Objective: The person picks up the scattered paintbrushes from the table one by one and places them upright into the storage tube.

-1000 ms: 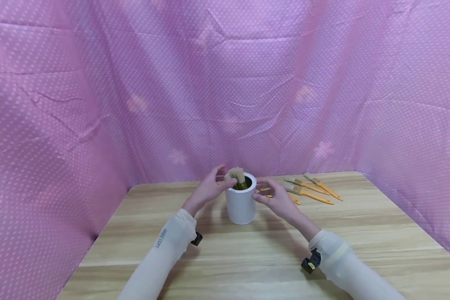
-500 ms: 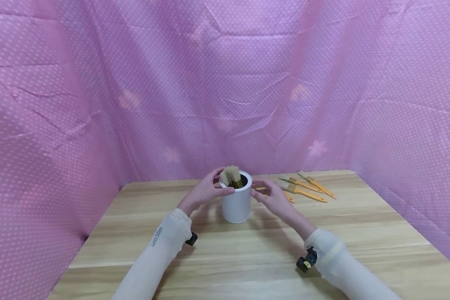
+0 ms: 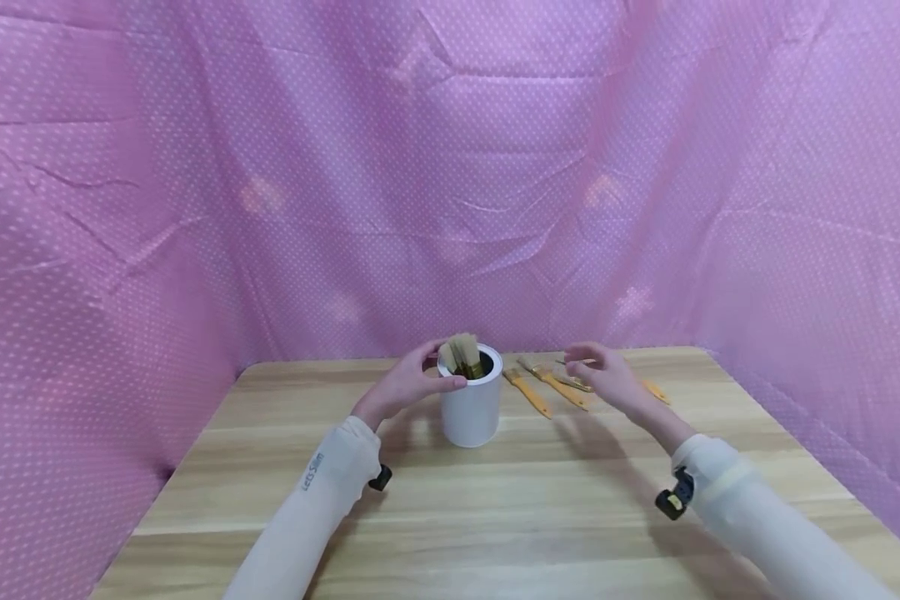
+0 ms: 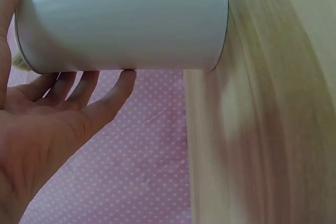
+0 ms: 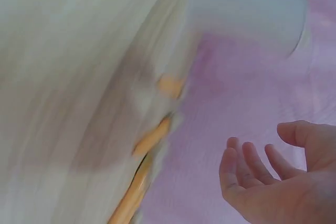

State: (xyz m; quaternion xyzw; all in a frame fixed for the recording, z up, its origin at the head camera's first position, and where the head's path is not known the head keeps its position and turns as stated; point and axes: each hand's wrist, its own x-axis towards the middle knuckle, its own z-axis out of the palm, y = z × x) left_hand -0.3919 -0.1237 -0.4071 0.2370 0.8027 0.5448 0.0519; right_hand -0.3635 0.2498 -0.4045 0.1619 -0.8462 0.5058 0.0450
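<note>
From the head camera, a smooth white cylindrical can [image 3: 470, 408] stands upright on a pale wood-grain table [image 3: 495, 517], near its far edge. Several brushes [image 3: 465, 353] stand inside it, tan bristle tufts and brassy ferrules poking above the rim — too tightly bunched to count. The left hand [image 3: 408, 385] cups the can's left side near the rim, thumb against the wall and fingers curved round the back. The right hand [image 3: 607, 377] hovers well to the right of the can, fingers relaxed and gripping nothing, over flat loose brushes [image 3: 547, 387] with orange handles lying on the table; two show plainly, and parts of at least two more peek out around the hand. Both forearms wear cream sleeves, each with a small black device at the wrist. Wrinkled pink cloth with white dots [image 3: 450, 183] closes in three sides.

The left wrist camera shows what the head view hides — the can's glossy wall [image 4: 123, 22] close up, thin seams at top and base, fingertips [image 4: 123, 80] touching it, palm slack.

The right wrist camera is smeared by motion: the right hand's palm [image 5: 278, 182] is empty with four fingers loosely bent, and orange handles [image 5: 144, 156] and the can [image 5: 247, 9] are only blurred shapes.
</note>
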